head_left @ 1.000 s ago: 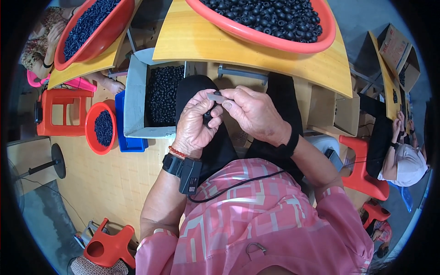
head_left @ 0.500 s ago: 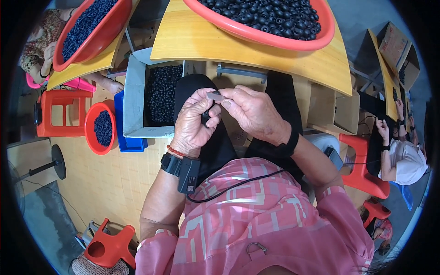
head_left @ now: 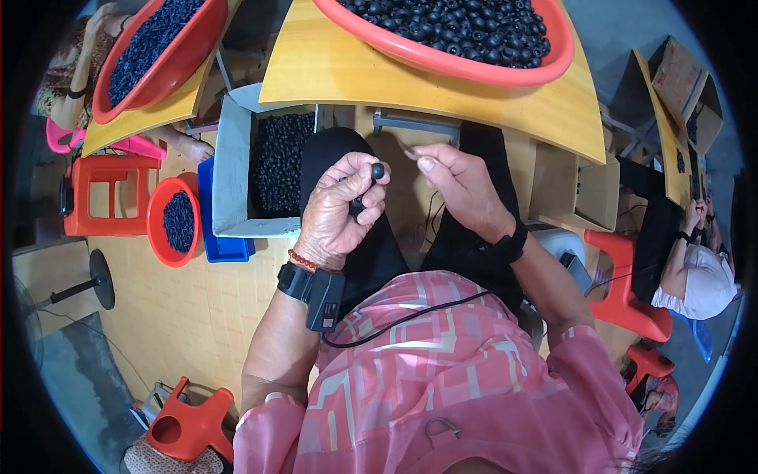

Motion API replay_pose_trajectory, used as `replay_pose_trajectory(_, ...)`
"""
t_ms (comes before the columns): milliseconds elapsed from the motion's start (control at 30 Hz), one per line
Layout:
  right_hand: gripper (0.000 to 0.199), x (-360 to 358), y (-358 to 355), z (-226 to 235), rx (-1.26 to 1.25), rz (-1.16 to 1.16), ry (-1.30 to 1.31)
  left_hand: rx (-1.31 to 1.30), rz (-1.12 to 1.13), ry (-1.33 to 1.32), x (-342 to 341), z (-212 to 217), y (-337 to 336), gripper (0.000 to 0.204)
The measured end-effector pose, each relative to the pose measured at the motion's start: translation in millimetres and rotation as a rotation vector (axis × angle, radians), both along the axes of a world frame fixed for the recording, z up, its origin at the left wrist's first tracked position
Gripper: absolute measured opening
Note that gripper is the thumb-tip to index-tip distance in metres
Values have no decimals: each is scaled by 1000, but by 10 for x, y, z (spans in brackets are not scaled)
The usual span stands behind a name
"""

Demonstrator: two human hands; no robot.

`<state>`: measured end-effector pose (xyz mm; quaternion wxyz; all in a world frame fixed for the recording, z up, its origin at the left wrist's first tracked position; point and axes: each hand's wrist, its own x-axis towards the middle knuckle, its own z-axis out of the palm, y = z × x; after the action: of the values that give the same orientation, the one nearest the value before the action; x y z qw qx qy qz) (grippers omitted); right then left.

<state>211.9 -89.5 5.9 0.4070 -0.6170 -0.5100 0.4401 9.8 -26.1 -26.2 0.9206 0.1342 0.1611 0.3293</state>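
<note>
My left hand (head_left: 335,209) is curled around small black round parts, one black part (head_left: 377,171) pinched at its fingertips over my lap. My right hand (head_left: 458,186) is just to the right, a short gap away, pinching a thin metal piece (head_left: 408,148) between thumb and forefinger. A black device is strapped to my left wrist and a black band to my right. Above both hands, a wide red basin (head_left: 474,55) heaped with black round parts rests on the yellow wooden table (head_left: 379,83).
A grey box (head_left: 272,162) of black parts stands left of my knees, beside a blue tray (head_left: 217,237) and a small red bowl (head_left: 175,220). A second red basin (head_left: 150,55) lies upper left. Red stools (head_left: 106,193) and a seated person (head_left: 699,268) at right surround me.
My hands have come apart: the right hand drew away to the right with the thin metal piece, while the left keeps the black part at its fingertips.
</note>
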Motion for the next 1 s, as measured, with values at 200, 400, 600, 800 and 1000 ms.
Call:
replay_pose_trajectory(200, 19, -225, 54, 116, 267, 20, -30, -17, 32, 4, -3, -6, 18, 7)
replay_pose_trajectory(400, 28, -306, 151, 12, 506, 97, -177, -14, 59, 80, -8, 5, 8, 4)
replay_pose_trajectory(600, 30, -294, 154, 94, 568, 196, -533, -8, 83, 198, -1, -4, -4, 2)
replay_pose_trajectory(800, 21, -288, 130, -27, 576, 112, -403, -13, 122, 241, 29, -13, -31, 3)
replay_pose_trajectory(1000, 25, -247, 154, 136, 171, 75, 13, -56, 58, 129, 9, -31, -8, 4)
